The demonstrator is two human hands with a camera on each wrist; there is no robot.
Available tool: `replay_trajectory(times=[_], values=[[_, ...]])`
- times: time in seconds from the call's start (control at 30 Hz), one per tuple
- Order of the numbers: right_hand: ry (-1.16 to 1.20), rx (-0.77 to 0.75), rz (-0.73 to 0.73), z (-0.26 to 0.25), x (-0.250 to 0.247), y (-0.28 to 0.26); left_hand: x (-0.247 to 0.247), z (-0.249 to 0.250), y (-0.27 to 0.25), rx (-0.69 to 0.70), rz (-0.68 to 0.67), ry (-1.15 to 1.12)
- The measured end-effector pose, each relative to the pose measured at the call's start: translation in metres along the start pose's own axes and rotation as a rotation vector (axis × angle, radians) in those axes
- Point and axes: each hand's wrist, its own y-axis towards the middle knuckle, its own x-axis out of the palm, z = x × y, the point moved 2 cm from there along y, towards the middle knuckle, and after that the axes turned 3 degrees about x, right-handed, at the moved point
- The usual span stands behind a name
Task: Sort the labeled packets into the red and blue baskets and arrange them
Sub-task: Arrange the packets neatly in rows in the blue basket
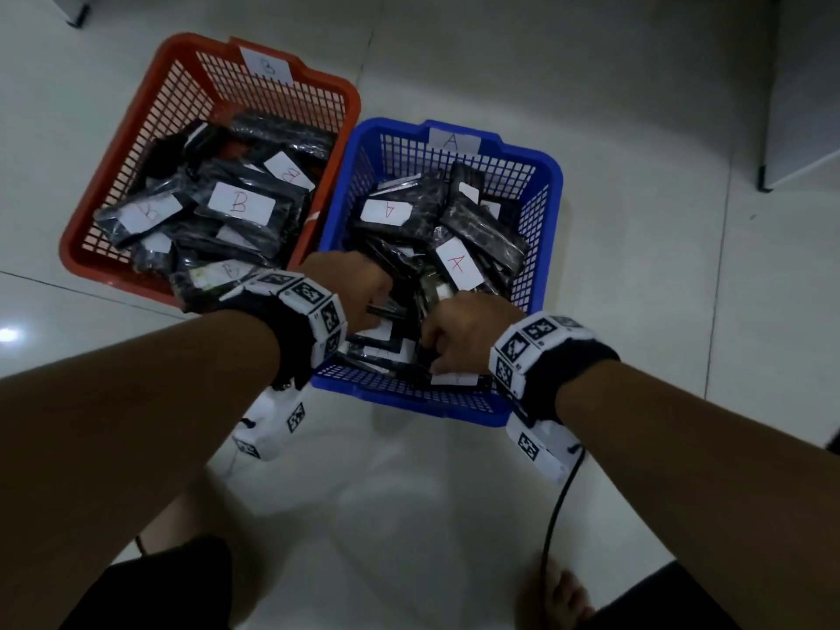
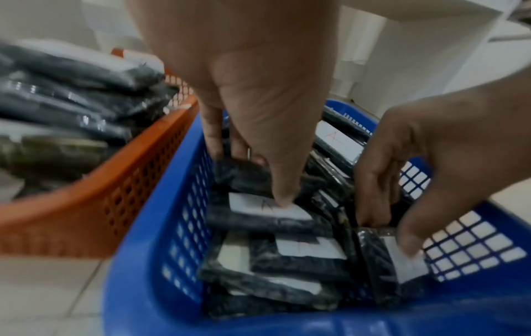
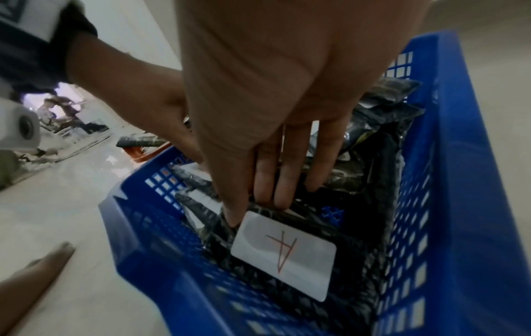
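a pale glossy tiled floor (image 1: pixel 591 84) fills the scene. a white cabinet (image 1: pixel 804 84) with a dark foot stands on the floor at the far right. another dark furniture foot (image 1: pixel 77 15) touches the floor at the far left. a black cable (image 1: pixel 557 516) trails over the floor nearest the camera.

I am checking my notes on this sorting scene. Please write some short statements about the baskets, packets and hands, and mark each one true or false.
1. Both hands reach into the blue basket. True.
2. The red basket carries a tag marked A. False: its tag reads B; the blue one reads A.
3. The right hand holds a packet labelled A. True.
4. The left hand rests on the floor. False: it grips a packet inside the blue basket.
5. The red basket holds no packets. False: it holds many marked B.
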Motion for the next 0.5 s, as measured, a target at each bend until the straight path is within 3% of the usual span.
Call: replay_trajectory(times=[0.17,0.3,0.37,0.5], values=[[-0.104,-0.037,0.006,-0.006,0.010,0.007,-0.013,-0.006,0.005,0.022,-0.053,-0.082],[0.129,-0.027,-0.033,0.001,0.007,0.005,-0.037,-0.017,0.015,-0.013,-0.068,-0.143],[0.299,-0.001,0.070,0.009,-0.009,0.001,-0.044,-0.019,0.021,-0.042,-0.007,-0.159],[0.561,0.119,0.457,0.033,-0.051,-0.005,-0.053,-0.013,0.029,-0.026,0.082,-0.279]])
